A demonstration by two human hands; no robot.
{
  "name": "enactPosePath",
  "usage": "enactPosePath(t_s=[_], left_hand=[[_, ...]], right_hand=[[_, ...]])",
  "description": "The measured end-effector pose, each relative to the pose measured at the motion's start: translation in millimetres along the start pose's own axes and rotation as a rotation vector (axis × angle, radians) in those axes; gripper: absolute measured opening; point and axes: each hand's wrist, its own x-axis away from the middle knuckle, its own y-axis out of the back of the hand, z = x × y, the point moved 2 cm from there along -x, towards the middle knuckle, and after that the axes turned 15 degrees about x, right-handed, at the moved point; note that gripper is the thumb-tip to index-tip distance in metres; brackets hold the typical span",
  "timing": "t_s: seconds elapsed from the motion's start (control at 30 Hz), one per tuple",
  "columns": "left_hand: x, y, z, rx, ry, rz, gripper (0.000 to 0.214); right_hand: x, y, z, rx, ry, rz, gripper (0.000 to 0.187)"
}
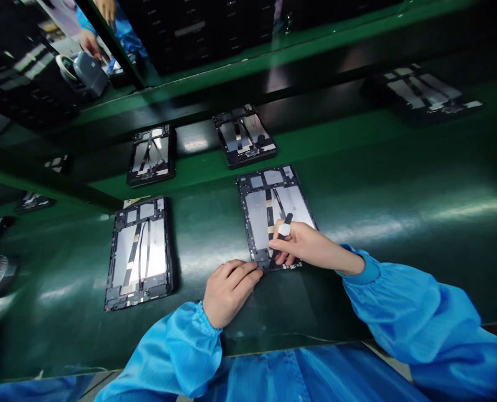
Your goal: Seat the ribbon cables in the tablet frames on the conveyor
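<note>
An opened tablet (pixel 256 209) lies on the green bench in front of me, its silver inner plate and dark ribbon cables showing. My left hand (pixel 230 290) rests palm down at its lower left corner, fingers stretched out and touching the edge. In my right hand (pixel 300 243), a slim black hand tool (pixel 288 218) with a white band is gripped like a pen. The tool slants down toward the tablet's bottom strip; its exact kind is unclear. My right fingers hide part of the tablet's lower right area.
Another opened tablet (pixel 148 251) lies to the left. Farther back are stacked opened tablets (pixel 152 153), more tablets (pixel 245 134) and a tablet at right (pixel 424 92). A green post (pixel 47 176) crosses on the left. Beyond the frame, another person's hands (pixel 91 44) are near a grey device (pixel 90 72).
</note>
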Motion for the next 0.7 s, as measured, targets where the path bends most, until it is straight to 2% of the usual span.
enactPosePath(t_s=[0.7], left_hand=[[-1.1,-0.3,-1.2,-0.025,0.011,-0.006,0.019]], right_hand=[[1.6,-1.2,0.8,0.005,-0.008,-0.025,0.029]])
